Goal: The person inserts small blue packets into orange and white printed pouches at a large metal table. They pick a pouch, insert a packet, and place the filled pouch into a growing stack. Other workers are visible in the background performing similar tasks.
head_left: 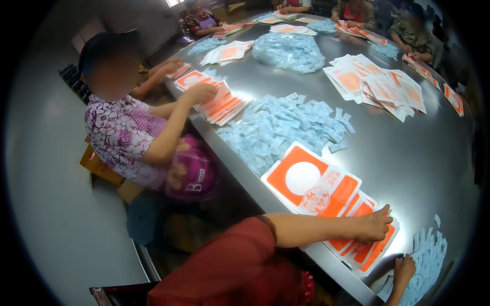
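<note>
A fanned stack of flat orange and white printed bags point(329, 178) lies along the near table edge. My left hand point(375, 225) reaches across its right end, fingers curled at the edge of one bag. Farther right and nearer to me, my right hand point(405, 267) is at a pile of small pale blue sachets point(427, 255), its fingers bent together. Whatever they pinch is too small to make out. A larger heap of the same blue sachets point(286, 127) spreads beyond the bag stack.
A person in a patterned shirt point(125, 125) sits at my left, one hand over another bag stack point(223, 104). A clear plastic sack of sachets point(288, 51) and loose bags point(377, 84) lie on the metal table point(403, 148). Other people work along its far sides.
</note>
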`<state>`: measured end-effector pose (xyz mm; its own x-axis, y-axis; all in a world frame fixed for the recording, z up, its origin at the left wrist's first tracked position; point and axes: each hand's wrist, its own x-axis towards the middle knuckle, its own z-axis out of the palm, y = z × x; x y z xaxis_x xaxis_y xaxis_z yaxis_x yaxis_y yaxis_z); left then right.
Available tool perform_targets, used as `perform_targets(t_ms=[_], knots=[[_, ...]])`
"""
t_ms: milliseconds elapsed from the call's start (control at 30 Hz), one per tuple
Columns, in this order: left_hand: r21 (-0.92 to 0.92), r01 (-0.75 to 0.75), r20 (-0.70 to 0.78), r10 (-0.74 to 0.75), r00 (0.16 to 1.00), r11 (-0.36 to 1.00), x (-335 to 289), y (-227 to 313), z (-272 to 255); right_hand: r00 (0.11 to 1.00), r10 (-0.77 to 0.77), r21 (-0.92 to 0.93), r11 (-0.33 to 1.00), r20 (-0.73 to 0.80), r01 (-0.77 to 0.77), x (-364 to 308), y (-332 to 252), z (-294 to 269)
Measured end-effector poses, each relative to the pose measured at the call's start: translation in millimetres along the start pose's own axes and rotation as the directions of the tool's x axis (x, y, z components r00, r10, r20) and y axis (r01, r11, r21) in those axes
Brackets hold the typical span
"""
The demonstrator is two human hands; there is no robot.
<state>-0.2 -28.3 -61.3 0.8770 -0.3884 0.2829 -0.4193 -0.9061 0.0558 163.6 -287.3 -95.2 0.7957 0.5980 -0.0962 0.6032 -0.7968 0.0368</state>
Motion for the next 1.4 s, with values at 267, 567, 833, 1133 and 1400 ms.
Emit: perform_targets(t_ms=[267,567,833,1133,1400], knots=[[-0.02,-0.031,-0.155,0.028,0.988,0.999,0.8,-5.0,18.8,0.897,-0.35,0.121,0.912,-0.271,0.393,10.2,-52.0,-12.4],[-0.111,-0.055,-0.145,0.038,0.989,0.992,7.0,-0.3,-1.8,0.917,-0.266,0.187,0.926,-0.298,0.329,20.3,-61.7,-7.9],[-0.159,-0.023,-0.072,0.012,0.997,0.987,-1.1,-5.6,-3.7,0.854,-0.007,0.16,0.981,-0.52,0.105,30.2,-49.1,-21.3],[-0.159,0.018,-0.051,-0.027,0.998,0.987,-3.4,-7.4,-6.5,0.93,0.287,0.081,0.958,-0.229,-0.276,37.4,-20.4,-34.3],[-0.163,0.029,-0.048,-0.038,0.998,0.986,-2.2,-6.1,-7.0,0.953,0.275,0.11,0.959,-0.13,-0.262,46.9,4.6,-9.1]])
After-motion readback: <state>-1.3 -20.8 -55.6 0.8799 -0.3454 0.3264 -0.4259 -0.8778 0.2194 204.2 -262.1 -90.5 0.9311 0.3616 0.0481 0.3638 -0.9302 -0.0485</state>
